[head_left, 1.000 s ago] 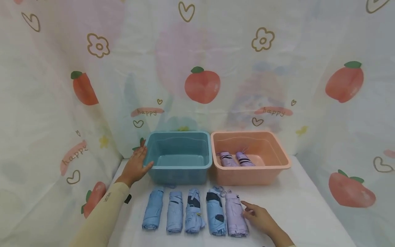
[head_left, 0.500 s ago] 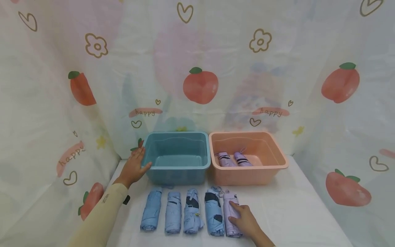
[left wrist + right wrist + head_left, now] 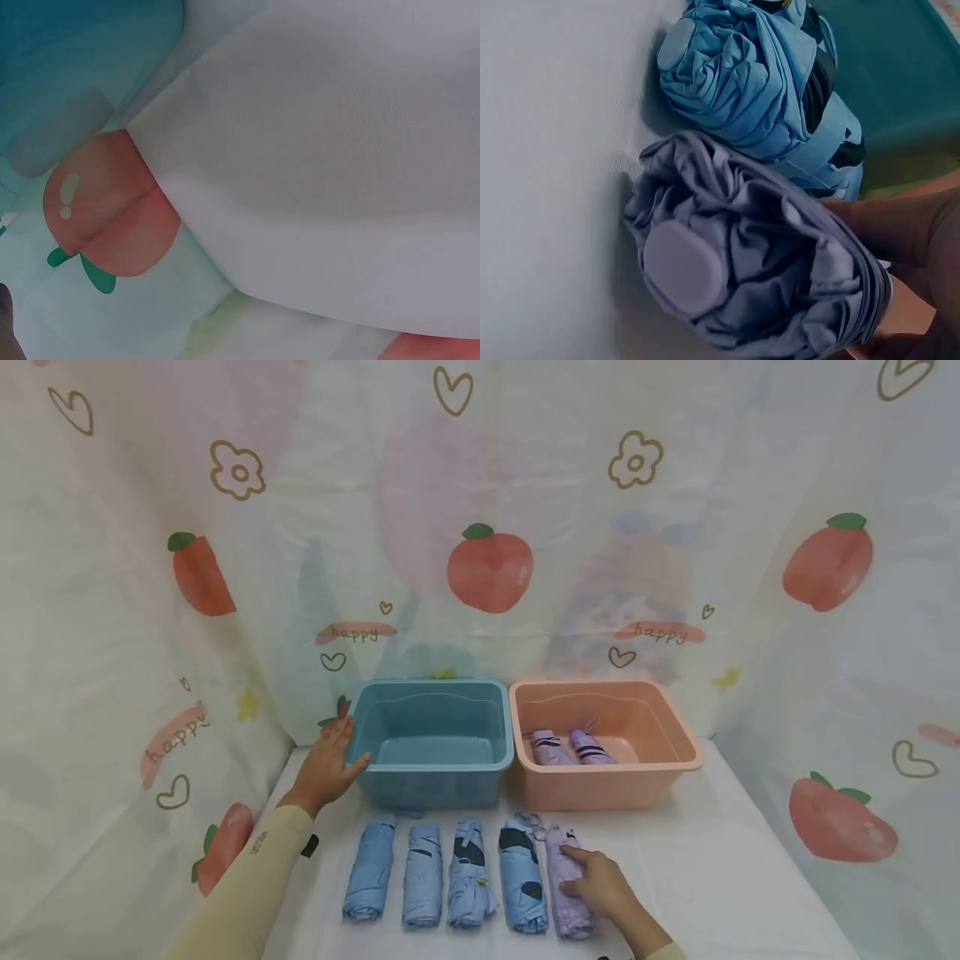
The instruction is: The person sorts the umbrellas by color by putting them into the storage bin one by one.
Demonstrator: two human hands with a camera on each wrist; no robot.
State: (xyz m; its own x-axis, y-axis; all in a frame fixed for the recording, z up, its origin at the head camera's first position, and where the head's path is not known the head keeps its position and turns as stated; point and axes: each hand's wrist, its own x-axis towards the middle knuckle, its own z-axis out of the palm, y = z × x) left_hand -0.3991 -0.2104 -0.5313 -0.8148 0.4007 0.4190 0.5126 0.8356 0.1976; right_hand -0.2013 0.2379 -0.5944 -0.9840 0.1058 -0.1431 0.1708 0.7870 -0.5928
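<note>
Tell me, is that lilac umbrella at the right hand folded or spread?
Folded: the lilac umbrella is a narrow roll, held by the right hand, with its cloth bunched in creases beside its pale end cap.

The left sleeve (image 3: 243, 889) is pale yellow, long and smooth, with small dark lettering (image 3: 258, 842) near the cuff, too small to read surely. A little black piece (image 3: 310, 846) juts out beside that cuff. The right sleeve (image 3: 666, 952) shows only a pale yellow edge. Both hands, left (image 3: 322, 768) and right (image 3: 602, 885), are bare.

Pale cloth (image 3: 570, 485) printed with red fruit (image 3: 491, 572) hangs behind and beside a white table (image 3: 727, 852)
</note>
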